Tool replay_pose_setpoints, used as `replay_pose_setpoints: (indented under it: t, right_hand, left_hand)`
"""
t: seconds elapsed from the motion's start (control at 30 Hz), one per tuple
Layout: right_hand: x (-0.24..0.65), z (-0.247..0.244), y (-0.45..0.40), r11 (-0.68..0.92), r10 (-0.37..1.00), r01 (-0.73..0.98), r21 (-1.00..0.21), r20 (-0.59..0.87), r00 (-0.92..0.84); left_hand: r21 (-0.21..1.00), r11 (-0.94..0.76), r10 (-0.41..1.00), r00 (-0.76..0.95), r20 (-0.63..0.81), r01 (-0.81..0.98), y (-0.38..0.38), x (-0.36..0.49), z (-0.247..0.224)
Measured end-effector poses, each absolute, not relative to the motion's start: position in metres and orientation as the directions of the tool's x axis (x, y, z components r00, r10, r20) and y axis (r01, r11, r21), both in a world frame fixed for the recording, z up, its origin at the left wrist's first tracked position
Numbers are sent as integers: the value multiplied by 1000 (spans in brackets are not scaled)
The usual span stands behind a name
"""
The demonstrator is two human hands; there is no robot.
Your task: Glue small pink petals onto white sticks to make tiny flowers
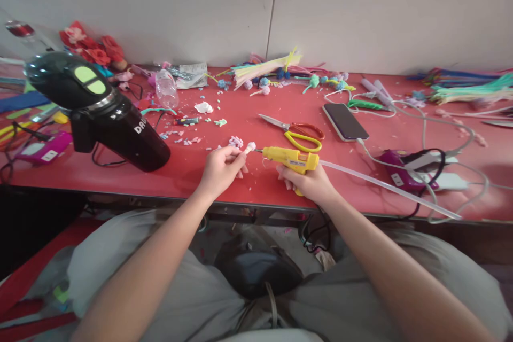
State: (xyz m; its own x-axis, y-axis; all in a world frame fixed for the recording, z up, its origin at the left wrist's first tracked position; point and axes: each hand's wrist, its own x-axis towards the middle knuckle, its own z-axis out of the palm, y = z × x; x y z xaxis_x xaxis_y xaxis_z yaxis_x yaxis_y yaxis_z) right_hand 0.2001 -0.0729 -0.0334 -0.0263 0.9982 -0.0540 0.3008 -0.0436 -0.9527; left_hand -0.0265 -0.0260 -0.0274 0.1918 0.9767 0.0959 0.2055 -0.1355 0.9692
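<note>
Near the front edge of the red table, my left hand point(224, 166) pinches a small pale pink and white piece point(250, 147) between thumb and fingers. My right hand point(302, 179) is wrapped round the handle of a yellow glue gun point(290, 158), its nozzle pointing left at the small piece. Whether the tip touches the piece is too small to tell. A long clear glue stick point(388, 188) sticks out of the gun's rear to the right. Just behind my left fingers lies a small pile of pink bits point(236, 141).
Scissors point(302, 133) lie behind the glue gun, with a phone point(345, 122) to their right. A black tumbler point(140, 136) stands at the left. Power strips point(401, 173) and cables spread at the right. Pipe cleaners point(266, 68) and a plastic bottle point(166, 89) lie toward the wall.
</note>
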Motion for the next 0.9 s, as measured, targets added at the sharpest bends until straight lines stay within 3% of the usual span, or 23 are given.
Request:
replay_pose_setpoints:
  t: [0.9]
  right_hand:
    - [202,-41,-72,63,990,320,-945,20,-137]
  left_hand:
    - [982,-85,972,229,45,167,-31,-27,-23]
